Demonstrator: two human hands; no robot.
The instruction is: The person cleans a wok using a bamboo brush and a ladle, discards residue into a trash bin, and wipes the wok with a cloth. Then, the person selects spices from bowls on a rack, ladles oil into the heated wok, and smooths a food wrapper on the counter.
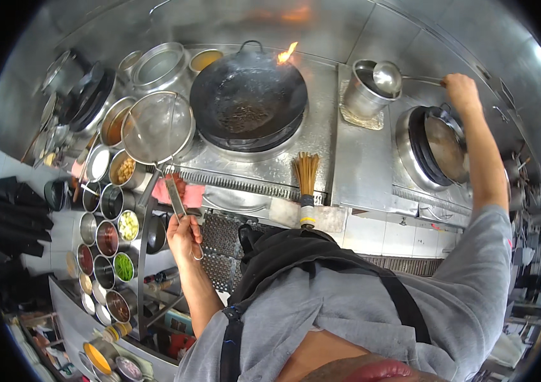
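Note:
My left hand [184, 237] is closed round the handle of a wire-mesh strainer [156, 130]. The strainer's round mesh hangs beside the wok, above some of the seasoning pots. Out to the right, my right hand [463, 94] grips the end of a long-handled ladle [387, 77]. Its shiny round bowl is at the mouth of a tall metal pot [361, 107]. Between my hands a dark wok [235, 83] sits on the burner, with a wet sheen and a brownish patch at its bottom. An orange flame [287, 53] rises at its far right rim.
A bamboo wok brush [306, 175] lies at the stove's front edge. Another wok [443, 145] stands tilted on the right burner. Left are several ingredient pots, including chopped greens [124, 267]. A yellow-liquid bowl [206, 60] and metal basin [157, 66] stand behind the strainer.

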